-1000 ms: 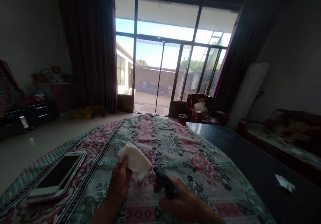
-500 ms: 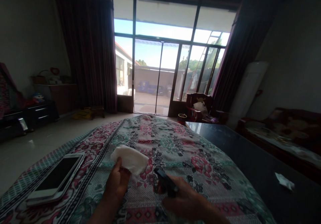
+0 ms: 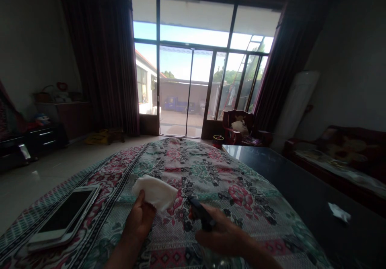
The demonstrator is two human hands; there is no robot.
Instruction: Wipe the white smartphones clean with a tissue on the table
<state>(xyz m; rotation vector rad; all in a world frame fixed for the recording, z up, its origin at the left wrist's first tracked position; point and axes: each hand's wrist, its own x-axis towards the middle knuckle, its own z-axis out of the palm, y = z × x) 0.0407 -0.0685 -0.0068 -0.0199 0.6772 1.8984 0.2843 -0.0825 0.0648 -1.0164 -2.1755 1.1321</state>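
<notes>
My left hand [image 3: 138, 220] pinches a folded white cloth [image 3: 155, 191] and holds it just above a floral patterned cloth [image 3: 211, 172] spread over the table. My right hand [image 3: 224, 233] is closed around a small black object [image 3: 201, 214], which looks like the top of a spray bottle; its lower part is hidden at the frame's bottom. The black tip points toward the white cloth, a short gap away. A white smartphone [image 3: 64, 217] lies screen up on the patterned cloth, to the left of my left hand.
A dark glossy table [image 3: 301, 192] extends to the right, with a crumpled white scrap [image 3: 339, 212] on it. A red sofa [image 3: 340, 156] stands at the right wall, a red armchair [image 3: 239, 126] by the glass doors [image 3: 193, 92], and low cabinets [image 3: 39, 134] at the left.
My left hand has lowered the white cloth and shifted it slightly left. My right hand with the black object has stayed close to the same place.
</notes>
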